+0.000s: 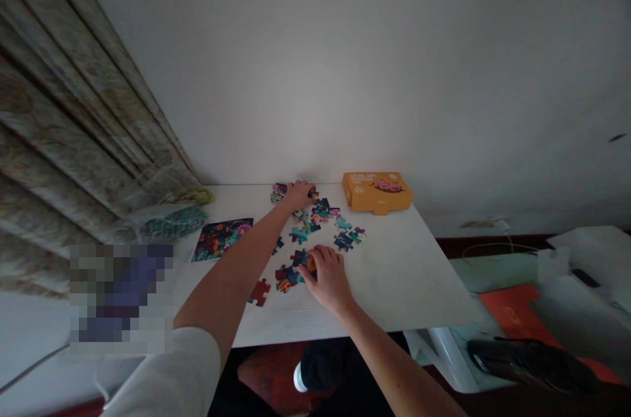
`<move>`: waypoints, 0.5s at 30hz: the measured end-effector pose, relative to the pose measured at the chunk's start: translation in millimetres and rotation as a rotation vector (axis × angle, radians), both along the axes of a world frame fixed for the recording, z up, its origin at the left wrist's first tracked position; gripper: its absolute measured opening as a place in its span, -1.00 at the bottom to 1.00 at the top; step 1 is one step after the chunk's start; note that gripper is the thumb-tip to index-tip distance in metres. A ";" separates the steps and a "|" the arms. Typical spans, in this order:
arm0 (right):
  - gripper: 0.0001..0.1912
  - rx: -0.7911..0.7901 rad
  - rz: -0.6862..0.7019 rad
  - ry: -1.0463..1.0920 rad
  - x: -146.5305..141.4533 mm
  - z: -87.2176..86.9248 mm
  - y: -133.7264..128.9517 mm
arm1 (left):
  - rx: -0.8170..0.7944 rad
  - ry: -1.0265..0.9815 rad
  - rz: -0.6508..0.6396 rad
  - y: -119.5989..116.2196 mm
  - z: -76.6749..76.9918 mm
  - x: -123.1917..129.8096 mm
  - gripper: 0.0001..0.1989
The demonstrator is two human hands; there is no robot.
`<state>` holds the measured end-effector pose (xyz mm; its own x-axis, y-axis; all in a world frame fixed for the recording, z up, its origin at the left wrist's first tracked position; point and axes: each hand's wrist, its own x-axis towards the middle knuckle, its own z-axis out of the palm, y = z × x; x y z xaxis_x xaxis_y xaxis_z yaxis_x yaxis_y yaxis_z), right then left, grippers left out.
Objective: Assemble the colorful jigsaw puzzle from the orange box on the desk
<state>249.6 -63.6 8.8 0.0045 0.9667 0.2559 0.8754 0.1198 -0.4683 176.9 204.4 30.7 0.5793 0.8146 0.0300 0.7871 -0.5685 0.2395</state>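
Observation:
Colourful jigsaw puzzle pieces point(344, 241) lie scattered over a white table point(394, 285). My left hand point(298, 195) reaches to the back edge near the wall, fingers somewhat apart over pieces there; a dark and orange piece point(312, 193) shows beside it. Nearer to me, my right hand point(328, 275) has its thumb and curled fingers around an orange and dark puzzle piece point(311, 264), at the right side of a small joined cluster point(287, 277). The fingertips are partly hidden. A reddish piece point(259, 292) lies left of that cluster, close to the front.
An orange puzzle box point(378, 193) stands at the back right. A colourful picture card point(217, 239) lies left, partly behind my left forearm. Clear plastic bags point(172, 223) sit at the left edge by the curtain point(73, 88). A black bag point(532, 361) lies lower right.

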 end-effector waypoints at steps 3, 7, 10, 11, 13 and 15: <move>-0.69 -0.002 -0.002 -0.016 0.1 -0.1 -0.1 | -0.024 0.003 -0.018 -1.6 3.0 5.4 -0.58; -0.69 0.005 -0.001 -0.022 0.1 -0.4 0.0 | -0.045 -0.027 -0.013 -4.7 7.4 8.1 -0.60; -0.69 0.002 -0.004 -0.020 0.3 -0.7 0.4 | -0.045 -0.068 0.027 -7.0 10.3 9.0 -0.65; -0.69 0.001 -0.005 -0.020 0.3 -0.8 0.6 | -0.042 -0.091 0.048 -7.9 11.4 9.1 -0.67; -0.69 0.000 -0.008 -0.013 0.4 -1.0 0.8 | -0.059 -0.213 0.118 -10.8 13.9 9.1 -0.72; -0.69 -0.003 -0.009 0.001 0.6 -1.6 1.0 | -0.090 -0.429 0.222 -16.8 16.3 9.0 -0.78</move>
